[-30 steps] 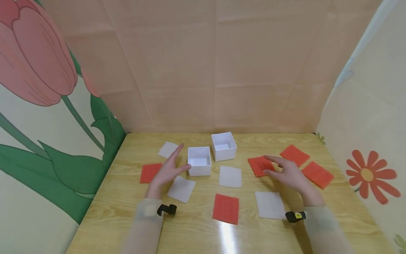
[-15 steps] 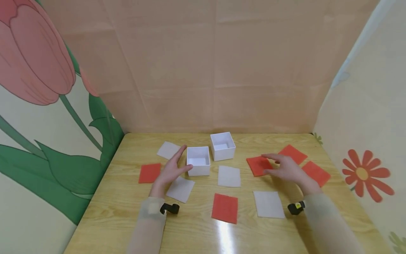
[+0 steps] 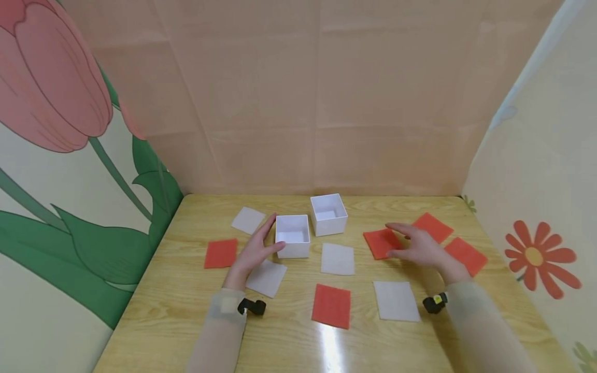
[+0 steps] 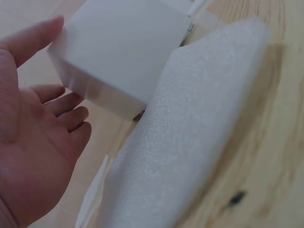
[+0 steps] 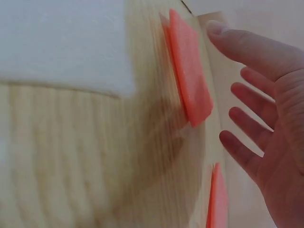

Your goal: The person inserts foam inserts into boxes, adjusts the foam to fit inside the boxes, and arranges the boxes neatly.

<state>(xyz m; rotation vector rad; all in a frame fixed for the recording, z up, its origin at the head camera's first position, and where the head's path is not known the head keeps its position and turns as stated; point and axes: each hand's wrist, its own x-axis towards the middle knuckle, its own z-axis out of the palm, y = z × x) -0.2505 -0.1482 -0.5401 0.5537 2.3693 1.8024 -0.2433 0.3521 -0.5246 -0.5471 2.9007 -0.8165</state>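
Lit softly and evenly in the head view, with a white streak of glare on the tabletop (image 3: 149, 321) at bottom centre and a soft shadow beside the right sleeve (image 3: 480, 321). Dimmer and hazier in both wrist views, blurred over the near white sheet (image 4: 185, 123) on the left and, on the right, darkened by a brown shadow across the tabletop

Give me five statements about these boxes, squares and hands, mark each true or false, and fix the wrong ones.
1. Two white boxes stand on the table. True.
2. The right hand grips a white box. False: it holds nothing and is near a red square.
3. The left hand is beside the nearer box. True.
4. White squares outnumber red. False: five red squares show against four white.
5. The box on the right stands farther back. True.
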